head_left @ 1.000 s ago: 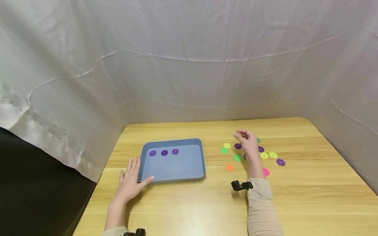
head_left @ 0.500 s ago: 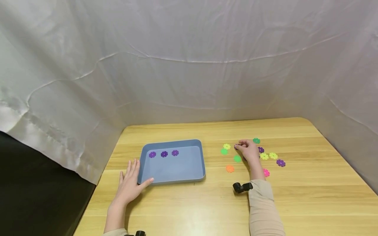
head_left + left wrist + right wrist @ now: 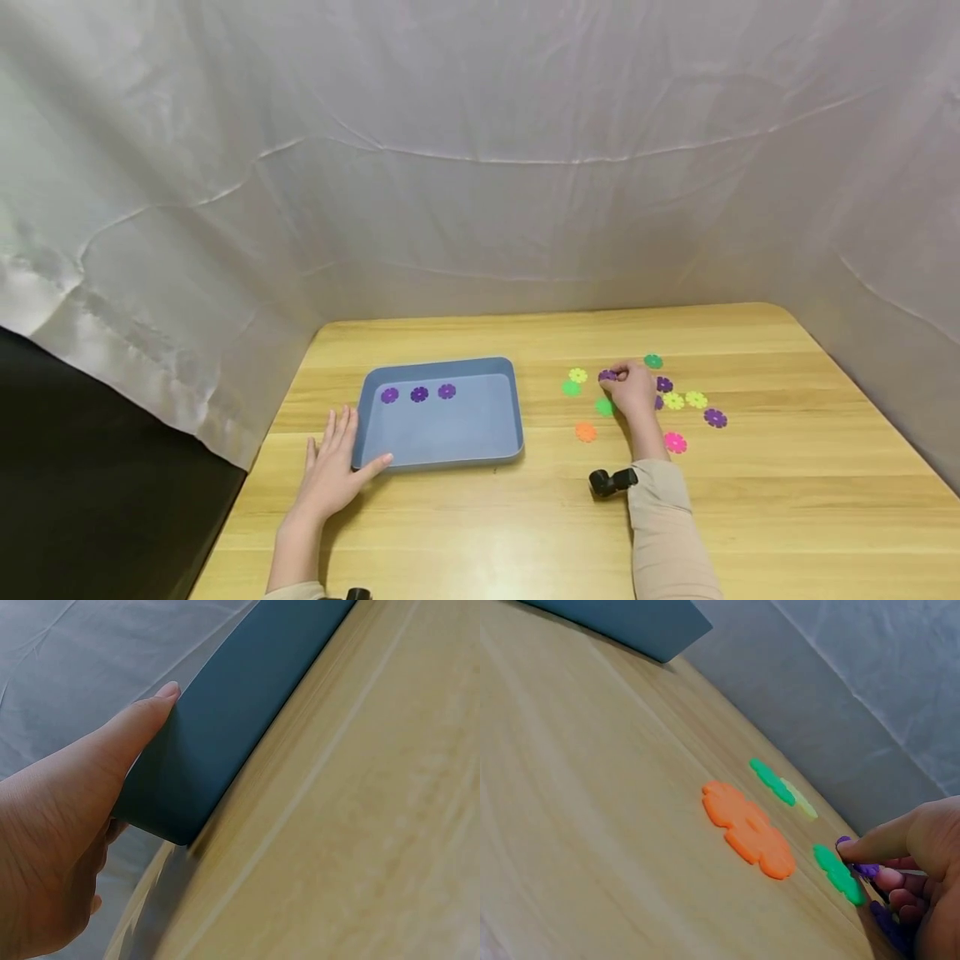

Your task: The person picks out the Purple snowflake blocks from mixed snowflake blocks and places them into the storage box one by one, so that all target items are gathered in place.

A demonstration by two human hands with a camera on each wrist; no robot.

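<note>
A blue tray (image 3: 450,433) lies left of centre on the wooden table (image 3: 480,517), with three purple flower discs (image 3: 419,393) in a row along its far side. My left hand (image 3: 337,454) rests flat beside the tray; its thumb (image 3: 135,727) touches the tray's near left corner (image 3: 225,727). To the right, several coloured flower discs are scattered. My right hand (image 3: 617,377) is down among them and its fingertips (image 3: 877,840) pinch a purple disc (image 3: 606,376) that still lies on the table. A green disc (image 3: 838,874) sits right next to it.
Around the right hand lie an orange disc (image 3: 586,432), a pink one (image 3: 675,442), green ones (image 3: 572,388) and yellow ones (image 3: 673,401), and another purple one (image 3: 715,417). White cloth (image 3: 480,167) walls the table at the back and on both sides.
My right hand has dropped from above the discs to the table, and its fingers have closed on the purple disc. The left hand and the tray have stayed put.
</note>
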